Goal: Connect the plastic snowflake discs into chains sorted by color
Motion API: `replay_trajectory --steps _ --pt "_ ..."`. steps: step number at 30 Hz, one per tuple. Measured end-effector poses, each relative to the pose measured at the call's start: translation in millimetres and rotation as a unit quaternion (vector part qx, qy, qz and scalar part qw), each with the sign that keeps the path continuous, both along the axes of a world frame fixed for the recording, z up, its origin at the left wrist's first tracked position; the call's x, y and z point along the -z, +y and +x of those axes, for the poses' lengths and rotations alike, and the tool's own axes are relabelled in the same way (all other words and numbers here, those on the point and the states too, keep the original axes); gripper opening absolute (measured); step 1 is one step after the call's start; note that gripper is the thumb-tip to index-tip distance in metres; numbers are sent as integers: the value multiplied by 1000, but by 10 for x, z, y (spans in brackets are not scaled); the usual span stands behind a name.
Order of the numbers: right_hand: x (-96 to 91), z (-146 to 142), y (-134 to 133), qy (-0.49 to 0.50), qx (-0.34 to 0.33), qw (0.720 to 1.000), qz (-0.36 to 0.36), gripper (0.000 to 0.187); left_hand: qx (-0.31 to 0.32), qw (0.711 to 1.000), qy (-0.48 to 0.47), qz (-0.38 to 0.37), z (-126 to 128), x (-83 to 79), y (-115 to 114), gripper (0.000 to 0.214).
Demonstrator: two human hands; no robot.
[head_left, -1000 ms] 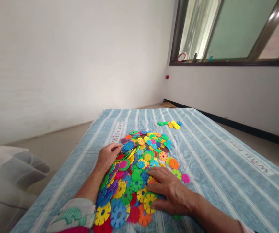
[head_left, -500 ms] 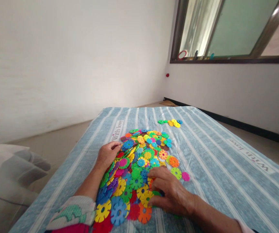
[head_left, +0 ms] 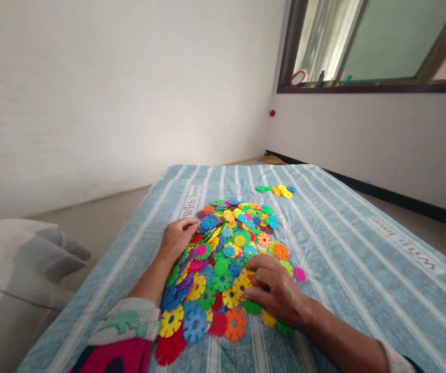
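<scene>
Notched, flower-shaped plastic discs [head_left: 221,267] in many colours lie in a heap on the striped cloth. At the heap's upper left edge is my left hand [head_left: 176,239], its fingers bent and close together beside a blue disc [head_left: 208,223]; whatever its fingertips hold is hidden. My right hand [head_left: 279,290] curls over the heap's right side. Its thumb and forefinger are around a yellow disc [head_left: 242,285], which overlaps another yellow one. Green and yellow discs [head_left: 268,318] show beneath the right palm.
Several discs [head_left: 281,191] form a small group farther back on the cloth [head_left: 343,259]. A lone pink disc [head_left: 299,274] lies right of the heap. White translucent fabric [head_left: 16,290] stands at the left. Beyond are a white wall and a window ledge [head_left: 362,88] with small items.
My right hand has moved slightly up and, with it, a yellow disc has risen from among the others. My left hand stays at the heap's edge. The view has shifted a little.
</scene>
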State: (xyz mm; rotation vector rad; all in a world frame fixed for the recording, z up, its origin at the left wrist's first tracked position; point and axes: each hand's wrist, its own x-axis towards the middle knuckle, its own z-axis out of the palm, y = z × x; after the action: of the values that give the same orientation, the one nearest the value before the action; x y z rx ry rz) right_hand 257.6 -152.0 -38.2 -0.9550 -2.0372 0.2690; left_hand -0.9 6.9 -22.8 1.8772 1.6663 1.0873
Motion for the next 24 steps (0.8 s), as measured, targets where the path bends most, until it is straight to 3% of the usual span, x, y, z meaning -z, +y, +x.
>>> replay_trajectory --steps 11,24 --pt "21 185 95 20 94 992 -78 31 5 1000 -6 4 31 1 -23 29" --pt "-67 281 110 2 46 995 -93 25 6 1000 4 4 36 15 12 31"
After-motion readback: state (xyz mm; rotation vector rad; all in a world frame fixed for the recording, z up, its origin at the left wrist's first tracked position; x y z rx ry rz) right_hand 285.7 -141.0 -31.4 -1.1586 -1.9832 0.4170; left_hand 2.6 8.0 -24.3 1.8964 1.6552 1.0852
